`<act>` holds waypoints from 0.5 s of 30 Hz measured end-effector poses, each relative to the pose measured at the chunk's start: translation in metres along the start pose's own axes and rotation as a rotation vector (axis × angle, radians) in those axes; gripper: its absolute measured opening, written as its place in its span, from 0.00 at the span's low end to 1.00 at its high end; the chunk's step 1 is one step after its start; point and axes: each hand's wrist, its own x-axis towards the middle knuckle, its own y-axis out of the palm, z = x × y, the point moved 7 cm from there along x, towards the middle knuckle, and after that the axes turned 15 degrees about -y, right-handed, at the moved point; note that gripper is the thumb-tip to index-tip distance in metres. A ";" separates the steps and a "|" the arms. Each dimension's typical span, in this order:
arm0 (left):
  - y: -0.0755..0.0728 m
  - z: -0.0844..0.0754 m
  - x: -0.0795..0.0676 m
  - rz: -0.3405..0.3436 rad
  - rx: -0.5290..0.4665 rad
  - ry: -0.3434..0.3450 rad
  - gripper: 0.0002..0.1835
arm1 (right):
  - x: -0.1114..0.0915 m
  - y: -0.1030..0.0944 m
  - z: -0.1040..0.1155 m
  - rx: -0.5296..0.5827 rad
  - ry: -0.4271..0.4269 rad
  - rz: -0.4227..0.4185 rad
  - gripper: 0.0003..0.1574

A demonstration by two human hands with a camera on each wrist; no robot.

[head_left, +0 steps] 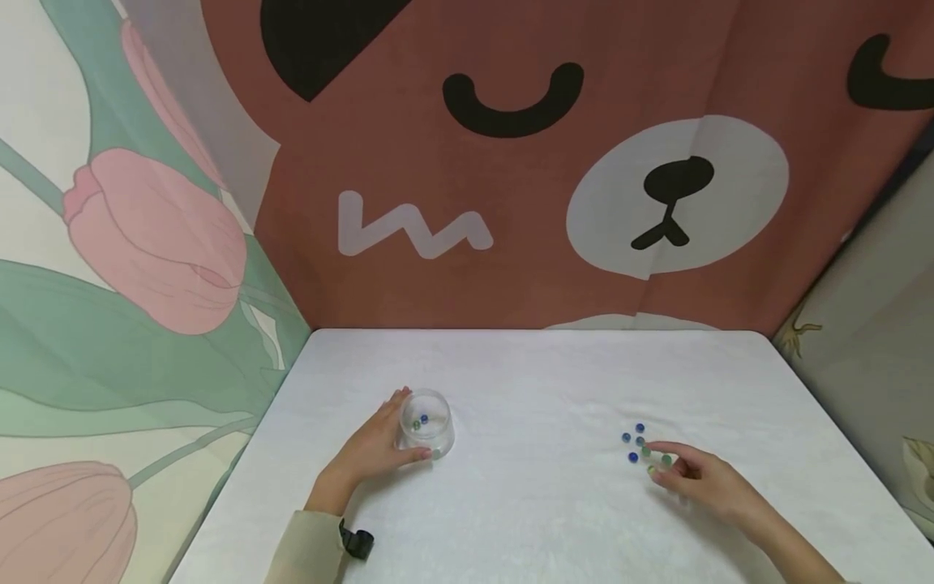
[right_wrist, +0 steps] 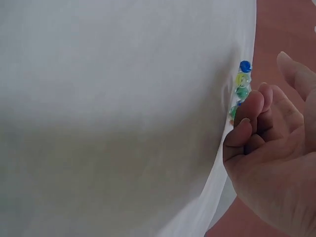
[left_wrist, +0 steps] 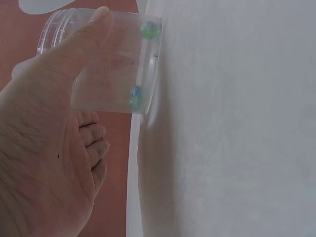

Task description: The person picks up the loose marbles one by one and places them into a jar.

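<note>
My left hand (head_left: 375,442) grips a clear plastic jar (head_left: 441,442) at its side, thumb along the front and fingers behind. The jar stands upright on the white table, a blue marble (left_wrist: 137,91) and green marbles (left_wrist: 149,30) at its bottom. Over on the right, my right hand (head_left: 704,483) is low over a loose group of marbles, index finger and thumb spread apart around a few of them. Blue marbles (head_left: 632,457) lie just left of the fingertips. A green marble (head_left: 666,460) sits between finger and thumb, and a yellow-green marble (head_left: 652,470) is right at the thumb tip.
A white cloth covers the table (head_left: 525,503), with a wide stretch of it between jar and marbles. Behind stands a brown curtain (head_left: 409,284) with a bear's face. A tulip-printed curtain (head_left: 160,243) hangs along the left side. A black band (head_left: 357,543) is on the left wrist.
</note>
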 end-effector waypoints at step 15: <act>0.000 -0.001 0.001 0.012 -0.005 -0.006 0.64 | -0.004 0.001 -0.014 -0.048 0.115 0.036 0.34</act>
